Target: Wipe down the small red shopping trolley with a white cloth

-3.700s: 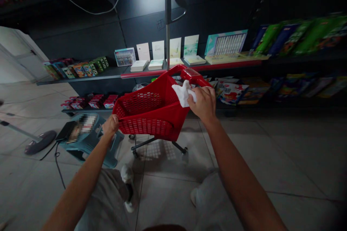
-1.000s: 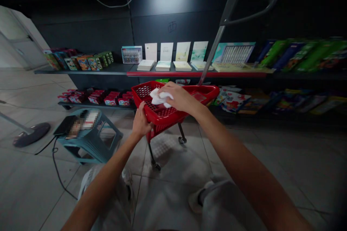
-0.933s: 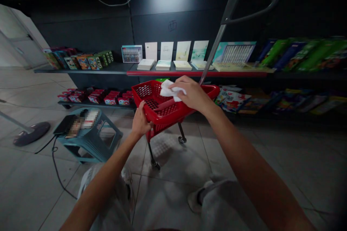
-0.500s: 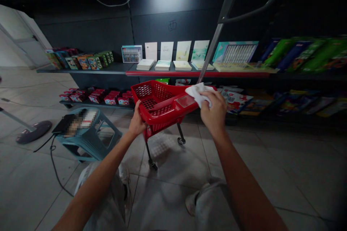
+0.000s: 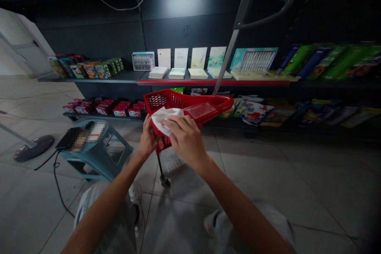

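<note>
— The right hand [image 5: 187,139] has brought the white cloth [image 5: 164,117] from the handle end down to the near corner of the red shopping trolley [image 5: 166,101].

— And the left hand [image 5: 145,138]?

— Its fingers [image 5: 146,125] are closed round that corner, holding the rim, while the right hand's fingers [image 5: 175,126] press the cloth on.

— How much has been wiped?

— I can't tell from here. Nothing shows on the clear panel [image 5: 201,110], and the cloth isn't on the far mesh.

— And around it?

— Pale floor tiles [image 5: 253,170], dark shelves [image 5: 89,79] of boxed goods, and a teal stool [image 5: 99,158] to the left.
</note>
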Tool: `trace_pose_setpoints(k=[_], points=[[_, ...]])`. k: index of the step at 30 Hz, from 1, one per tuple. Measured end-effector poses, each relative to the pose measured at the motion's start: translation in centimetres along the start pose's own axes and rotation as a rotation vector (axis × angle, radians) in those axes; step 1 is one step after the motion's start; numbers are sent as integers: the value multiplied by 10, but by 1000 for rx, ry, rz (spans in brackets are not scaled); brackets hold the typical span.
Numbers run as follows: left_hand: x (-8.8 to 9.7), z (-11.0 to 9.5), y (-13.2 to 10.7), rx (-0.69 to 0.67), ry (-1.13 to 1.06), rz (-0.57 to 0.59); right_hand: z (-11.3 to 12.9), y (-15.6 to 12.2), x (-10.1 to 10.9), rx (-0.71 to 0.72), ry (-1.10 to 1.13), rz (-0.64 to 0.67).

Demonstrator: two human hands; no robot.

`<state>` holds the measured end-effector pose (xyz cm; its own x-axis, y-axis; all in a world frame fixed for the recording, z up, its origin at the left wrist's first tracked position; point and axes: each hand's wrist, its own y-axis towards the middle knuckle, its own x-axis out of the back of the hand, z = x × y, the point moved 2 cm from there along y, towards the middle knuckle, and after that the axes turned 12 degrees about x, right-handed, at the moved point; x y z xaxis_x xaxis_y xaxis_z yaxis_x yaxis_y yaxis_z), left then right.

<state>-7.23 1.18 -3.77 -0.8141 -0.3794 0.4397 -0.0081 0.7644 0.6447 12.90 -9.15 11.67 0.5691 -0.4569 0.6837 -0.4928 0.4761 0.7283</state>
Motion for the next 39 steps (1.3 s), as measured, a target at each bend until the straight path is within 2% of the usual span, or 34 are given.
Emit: trace_pose_setpoints(k=[5, 10, 13, 15, 19, 22, 26, 29, 30, 31, 33, 36, 39], points=[[8, -4, 10, -87, -75, 32, -59, -14, 22, -164, -119, -75], [23, -9, 18, -131, -45, -26, -113, -31, 38, -289, -213, -129], [31, -3, 21, -112, -26, -26, -133, -42, 41, -346, -257, -155], [36, 2, 21, -76, -14, -13, -139, -47, 41, -374, -284, -173], [41, 8, 21, -11, 13, -9, -135, -47, 39, -374, -280, -171], [44, 1, 21, 28, -71, -71, -128, -42, 39, -386, -264, -130], [53, -23, 17, 28, -203, -258, -117, -34, 40, -408, -296, -63], [65, -51, 6, -90, -137, -429, -106, -28, 37, -391, -344, -39], [67, -64, 1, -142, -76, -440, -102, -26, 35, -383, -361, -30], [68, -78, -4, -205, -16, -405, -98, -23, 32, -374, -376, -19], [62, -111, -13, -288, 65, -257, -87, -18, 28, -353, -395, 1], [44, -156, -13, -233, 110, -13, -69, -10, 21, -315, -380, 11], [27, -177, 3, -141, 100, 20, -51, -4, 15, -268, -278, 16]])
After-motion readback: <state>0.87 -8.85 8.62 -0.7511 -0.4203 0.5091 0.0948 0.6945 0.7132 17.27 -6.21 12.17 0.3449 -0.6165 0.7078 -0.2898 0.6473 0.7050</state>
